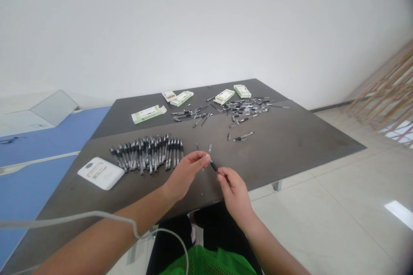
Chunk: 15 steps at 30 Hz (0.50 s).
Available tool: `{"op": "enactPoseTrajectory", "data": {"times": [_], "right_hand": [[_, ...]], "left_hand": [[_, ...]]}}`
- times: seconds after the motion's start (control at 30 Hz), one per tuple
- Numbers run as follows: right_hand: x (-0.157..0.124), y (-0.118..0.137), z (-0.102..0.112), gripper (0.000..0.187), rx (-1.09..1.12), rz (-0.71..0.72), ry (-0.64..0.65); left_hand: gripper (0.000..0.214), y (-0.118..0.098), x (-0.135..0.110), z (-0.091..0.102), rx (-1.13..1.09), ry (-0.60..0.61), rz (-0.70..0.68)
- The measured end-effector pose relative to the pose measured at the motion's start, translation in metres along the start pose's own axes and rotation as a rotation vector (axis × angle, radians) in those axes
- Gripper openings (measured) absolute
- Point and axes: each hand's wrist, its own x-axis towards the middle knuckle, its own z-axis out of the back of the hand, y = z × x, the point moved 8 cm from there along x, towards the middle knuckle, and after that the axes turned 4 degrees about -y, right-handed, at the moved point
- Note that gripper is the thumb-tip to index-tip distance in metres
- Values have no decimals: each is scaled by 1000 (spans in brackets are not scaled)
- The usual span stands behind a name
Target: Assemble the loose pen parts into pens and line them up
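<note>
Between both hands, above the near part of the table, is a pen (213, 165) with a black grip section. The fingers of my left hand (190, 169) pinch its upper left end. At the lower right end, my right hand (235, 189) closes its thumb and fingers on the barrel. Just beyond the hands, a clear pen cap (210, 148) and a thin refill (197, 147) lie on the table. Many assembled pens (150, 152) lie side by side left of my left hand. The pen's far tips are partly covered by the fingers.
A white card-like device (101, 173) lies at the table's left. Pen parts (247, 107) are piled at the back right, with a smaller group (190, 114) at back centre. Green-and-white boxes (148, 114) stand along the back. A white cable (97, 214) crosses over my left forearm.
</note>
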Motion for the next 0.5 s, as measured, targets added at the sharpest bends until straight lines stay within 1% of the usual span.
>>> {"op": "enactPoseTrajectory", "data": {"times": [0.1, 0.13, 0.17, 0.23, 0.33, 0.43, 0.5], "right_hand": [[-14, -15, -23, 25, 483, -360, 131], [-19, -16, -31, 27, 612, -452, 169], [-23, -15, -37, 27, 702, -505, 187], [-25, -12, -39, 25, 769, -521, 162], [-25, -9, -37, 26, 754, -505, 134], [-25, -7, -42, 28, 789, -536, 178], [-27, -5, -47, 28, 842, -583, 228]], "left_hand": [[16, -5, -2, -2, 61, 62, -47], [16, -7, -4, -4, 78, 92, -56], [16, -9, -5, -5, 96, 118, -65], [16, -13, -8, -7, 149, 143, -88], [17, -16, -11, -6, 207, 120, -122], [18, -11, -11, -4, 146, 94, -94], [19, -6, -10, -3, 77, 112, -58]]}}
